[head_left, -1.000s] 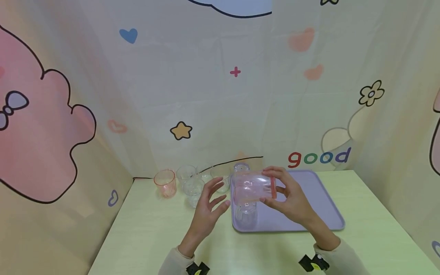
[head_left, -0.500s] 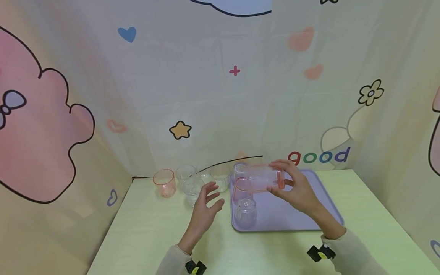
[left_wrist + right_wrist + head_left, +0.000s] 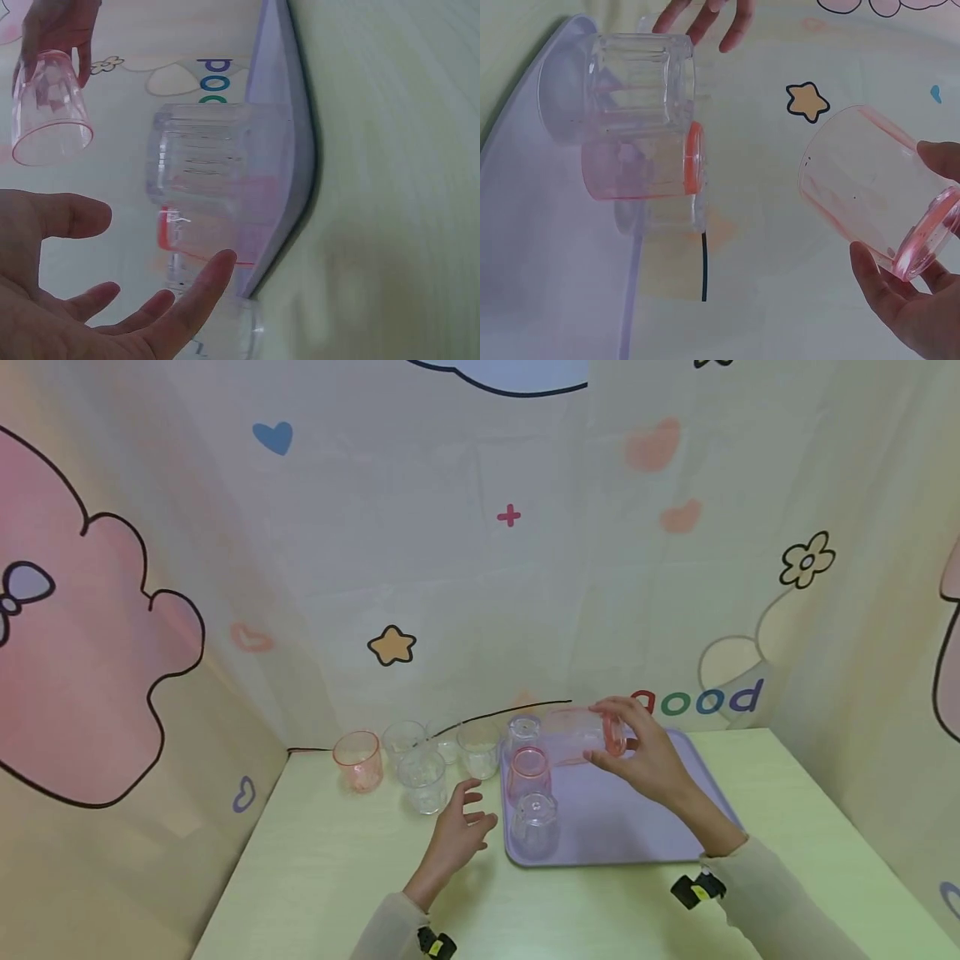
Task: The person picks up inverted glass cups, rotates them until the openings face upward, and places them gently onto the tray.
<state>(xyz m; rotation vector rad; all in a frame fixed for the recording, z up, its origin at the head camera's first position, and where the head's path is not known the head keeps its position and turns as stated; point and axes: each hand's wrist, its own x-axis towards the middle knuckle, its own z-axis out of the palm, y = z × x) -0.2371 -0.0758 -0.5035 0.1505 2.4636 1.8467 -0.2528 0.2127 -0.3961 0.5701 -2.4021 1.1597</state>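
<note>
My right hand (image 3: 637, 747) grips a clear pink glass (image 3: 573, 737) near its thick base, above the back of the purple tray (image 3: 637, 827). The glass lies on its side in the air, mouth toward the left. Along the tray's left side stand three upside-down glasses: a clear glass (image 3: 536, 827) in front, another pink glass (image 3: 529, 781) in the middle, and a clear glass (image 3: 523, 735) behind. My left hand (image 3: 461, 827) hovers just left of the tray, fingers spread and holding nothing. In the left wrist view its fingertips (image 3: 221, 262) overlap the tray glasses.
Left of the tray, a pink-rimmed glass (image 3: 360, 764) and several clear glasses, including a near one (image 3: 422, 781), stand mouth up on the pale green table (image 3: 300, 877). A printed curtain (image 3: 450, 568) hangs close behind the table.
My right hand has carried the pink glass up and to the right, uncovering the glasses on the tray. My left hand has dropped slightly toward the table front.
</note>
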